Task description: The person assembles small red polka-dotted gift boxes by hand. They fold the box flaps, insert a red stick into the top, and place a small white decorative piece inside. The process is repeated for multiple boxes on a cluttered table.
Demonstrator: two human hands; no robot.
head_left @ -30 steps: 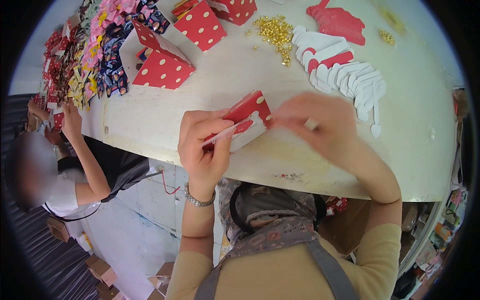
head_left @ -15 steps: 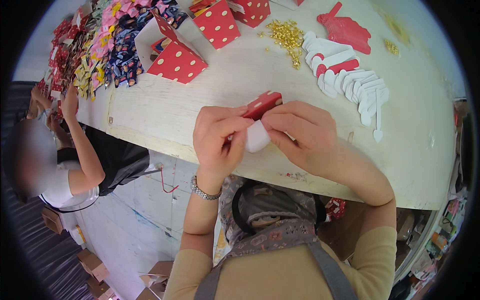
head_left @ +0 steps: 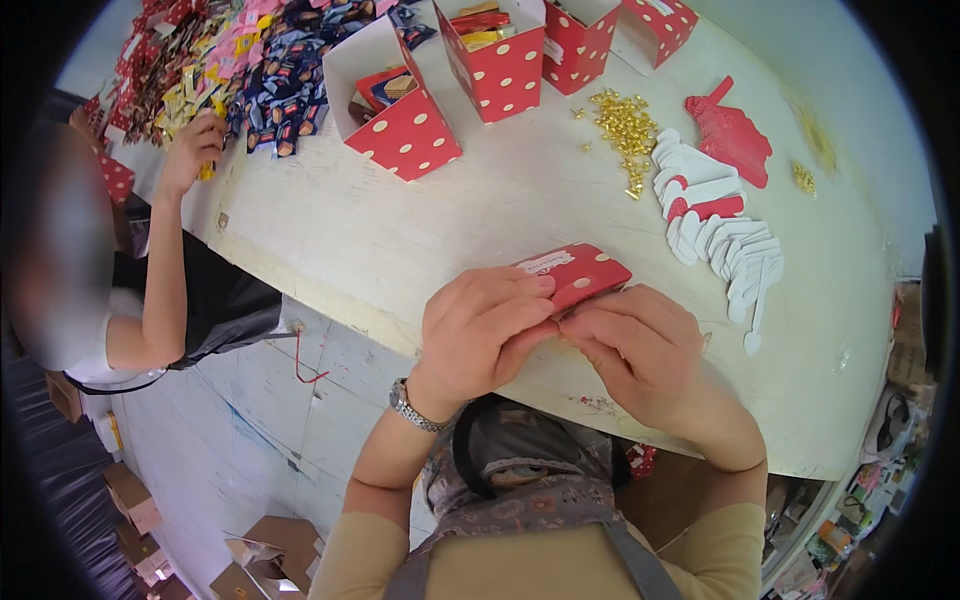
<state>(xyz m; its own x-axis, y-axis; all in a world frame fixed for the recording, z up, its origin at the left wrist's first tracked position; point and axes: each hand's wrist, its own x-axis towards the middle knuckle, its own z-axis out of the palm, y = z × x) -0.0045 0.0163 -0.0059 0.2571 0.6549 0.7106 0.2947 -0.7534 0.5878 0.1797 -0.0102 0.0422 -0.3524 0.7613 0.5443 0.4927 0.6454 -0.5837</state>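
Both my hands grip one flat red cardboard box blank with white dots [head_left: 575, 272], held just above the near edge of the white table [head_left: 400, 240]. My left hand [head_left: 480, 325] wraps its near left part, thumb and fingers pinched on it. My right hand [head_left: 640, 350] pinches the near right edge, fingers curled under. A wristwatch [head_left: 410, 405] sits on my left wrist. Most of the blank's near half is hidden by my fingers.
Open red dotted boxes [head_left: 405, 110] holding sweets stand at the far middle. A fan of flat white-and-red blanks [head_left: 720, 230] lies to the right, beside gold bits [head_left: 625, 125]. Wrapped sweets [head_left: 240, 70] pile up far left, where another person's hand [head_left: 190, 150] reaches.
The blank went from being held up and half open to folded flat between both hands. My view has shifted, so the boxes and sweets sit lower in the picture.
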